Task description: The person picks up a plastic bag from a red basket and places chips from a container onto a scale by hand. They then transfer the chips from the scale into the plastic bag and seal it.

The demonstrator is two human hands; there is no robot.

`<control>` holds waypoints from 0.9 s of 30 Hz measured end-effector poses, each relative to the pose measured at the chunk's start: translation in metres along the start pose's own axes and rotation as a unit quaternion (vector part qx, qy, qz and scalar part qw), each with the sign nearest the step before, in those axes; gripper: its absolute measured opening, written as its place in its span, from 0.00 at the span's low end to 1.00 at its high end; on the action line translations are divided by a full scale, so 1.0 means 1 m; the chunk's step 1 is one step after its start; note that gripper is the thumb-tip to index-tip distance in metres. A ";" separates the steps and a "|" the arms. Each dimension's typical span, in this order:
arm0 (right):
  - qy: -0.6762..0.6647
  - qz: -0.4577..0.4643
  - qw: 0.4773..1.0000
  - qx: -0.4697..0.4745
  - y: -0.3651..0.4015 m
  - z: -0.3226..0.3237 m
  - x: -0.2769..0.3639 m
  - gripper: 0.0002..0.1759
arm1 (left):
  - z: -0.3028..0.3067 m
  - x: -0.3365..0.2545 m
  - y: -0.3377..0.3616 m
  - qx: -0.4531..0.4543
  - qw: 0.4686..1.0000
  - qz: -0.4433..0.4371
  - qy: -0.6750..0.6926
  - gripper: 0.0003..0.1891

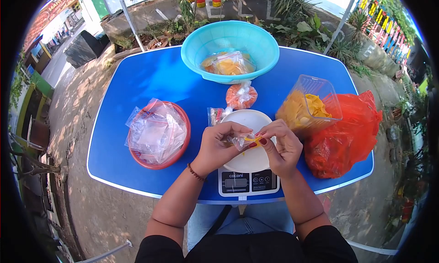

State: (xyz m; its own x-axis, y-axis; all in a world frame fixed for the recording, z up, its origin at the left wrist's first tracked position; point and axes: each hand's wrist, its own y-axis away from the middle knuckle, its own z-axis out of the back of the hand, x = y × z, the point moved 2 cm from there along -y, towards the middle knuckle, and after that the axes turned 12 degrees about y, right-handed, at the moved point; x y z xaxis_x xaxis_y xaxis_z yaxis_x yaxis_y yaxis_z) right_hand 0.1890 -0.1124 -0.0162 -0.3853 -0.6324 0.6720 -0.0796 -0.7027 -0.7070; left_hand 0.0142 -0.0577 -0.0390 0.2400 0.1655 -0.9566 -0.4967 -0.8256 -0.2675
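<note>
My left hand (pixel 223 142) is closed around a small clear plastic bag (pixel 238 140), which it holds over the scale's round white plate (pixel 242 164). The fingers of my right hand (pixel 282 146) are pinched at the bag's mouth, on a thin yellow chip (pixel 251 139). Under the plate sits a white kitchen scale (pixel 249 194) with a dark display and buttons. Right of my hands, a clear plastic container (pixel 292 116) leans over, filled with yellow chips (pixel 316 106). A red plastic bag (pixel 343 137) lies against it.
On the left, a red basket (pixel 186 142) holds a pile of clear bags (pixel 157 132). At the back, a turquoise basin (pixel 231 34) contains filled bags (pixel 231 65). A knotted bag of orange powder (pixel 241 97) and a small packet (pixel 214 116) lie behind the scale on the blue table (pixel 137 85).
</note>
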 end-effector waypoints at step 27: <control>-0.096 -0.139 0.983 -0.069 0.010 0.000 -0.015 0.05 | -0.002 -0.003 -0.005 -0.125 0.985 0.014 0.123 0.08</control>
State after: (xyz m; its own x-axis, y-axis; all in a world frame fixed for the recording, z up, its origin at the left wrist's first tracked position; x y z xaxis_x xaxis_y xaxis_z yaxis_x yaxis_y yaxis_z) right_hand 0.1936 -0.1094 -0.0333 -0.1512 -0.4821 0.8630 -0.2868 -0.8140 -0.5050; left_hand 0.0174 -0.0556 -0.0344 0.4381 0.0302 -0.8984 -0.2937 -0.9398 -0.1748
